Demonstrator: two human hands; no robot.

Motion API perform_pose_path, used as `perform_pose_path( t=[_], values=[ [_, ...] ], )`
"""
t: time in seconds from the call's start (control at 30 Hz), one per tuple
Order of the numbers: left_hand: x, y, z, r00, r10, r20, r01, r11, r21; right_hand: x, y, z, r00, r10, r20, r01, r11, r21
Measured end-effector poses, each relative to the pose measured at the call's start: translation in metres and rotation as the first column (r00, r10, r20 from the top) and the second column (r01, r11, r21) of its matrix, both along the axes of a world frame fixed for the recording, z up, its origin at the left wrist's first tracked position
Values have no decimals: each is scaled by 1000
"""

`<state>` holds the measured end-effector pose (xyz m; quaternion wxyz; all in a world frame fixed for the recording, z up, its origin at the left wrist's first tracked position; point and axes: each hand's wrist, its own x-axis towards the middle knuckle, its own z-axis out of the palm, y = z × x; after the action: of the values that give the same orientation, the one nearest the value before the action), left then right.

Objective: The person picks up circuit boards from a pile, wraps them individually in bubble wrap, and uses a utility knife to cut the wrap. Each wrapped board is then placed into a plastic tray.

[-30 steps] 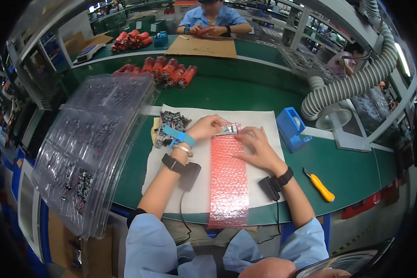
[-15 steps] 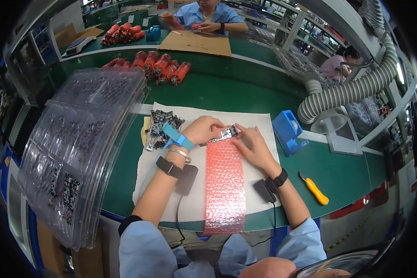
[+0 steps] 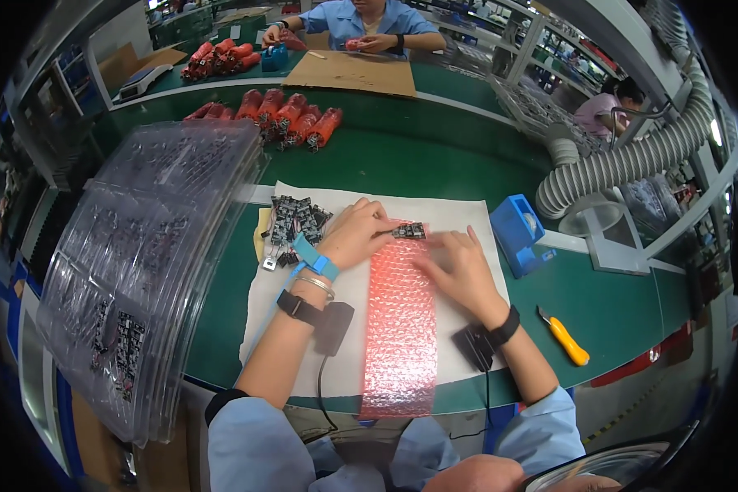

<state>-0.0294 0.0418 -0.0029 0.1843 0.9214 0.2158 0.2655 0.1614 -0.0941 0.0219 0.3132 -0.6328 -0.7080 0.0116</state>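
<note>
A strip of pink bubble wrap (image 3: 402, 328) runs from the far part of a white sheet (image 3: 353, 307) to past the table's front edge. At its far end lies a small dark circuit board (image 3: 408, 231). The fingers of my left hand (image 3: 357, 234) are closed at the board's left end; its thumb and fingertips pinch there. My right hand (image 3: 466, 269) is just right of the board and apart from it, fingers spread, holding nothing. Left of my left hand sits a pile of circuit boards (image 3: 293, 223) with wires.
Stacked clear plastic trays (image 3: 131, 246) with boards fill the left side. A blue tape dispenser (image 3: 517, 238) and a yellow-handled cutter (image 3: 567, 341) lie to the right. Red-wrapped bundles (image 3: 291, 116) stand farther back. Across the table a co-worker (image 3: 369, 29) handles a red bundle. A ducting hose (image 3: 623, 168) hangs at right.
My right hand has let go of the board and drawn off to the right with its fingers opening. The board now lies flatter and straighter on the bubble wrap.
</note>
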Motion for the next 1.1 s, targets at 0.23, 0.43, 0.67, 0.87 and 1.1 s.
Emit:
perform_pose_path(
  t=[0.23,0.43,0.67,0.87,1.1],
  values=[
    [14,-1,-3,995,-77,57,75,996,39,9,-24,-6,988,143,57,-135,983,-124],
    [22,0,8,999,-47,8,47,997,63,14,-22,4,990,136,47,-123,969,-215],
    [24,-3,12,972,153,179,-160,987,25,13,-18,-3,991,124,-43,-131,955,-267],
    [26,-9,12,982,135,-128,-36,814,580,22,-3,-1,967,249,50,-224,928,-299],
    [24,-17,4,952,252,-175,-174,912,372,20,-4,-6,967,254,-1,-245,932,-268]
  ],
)
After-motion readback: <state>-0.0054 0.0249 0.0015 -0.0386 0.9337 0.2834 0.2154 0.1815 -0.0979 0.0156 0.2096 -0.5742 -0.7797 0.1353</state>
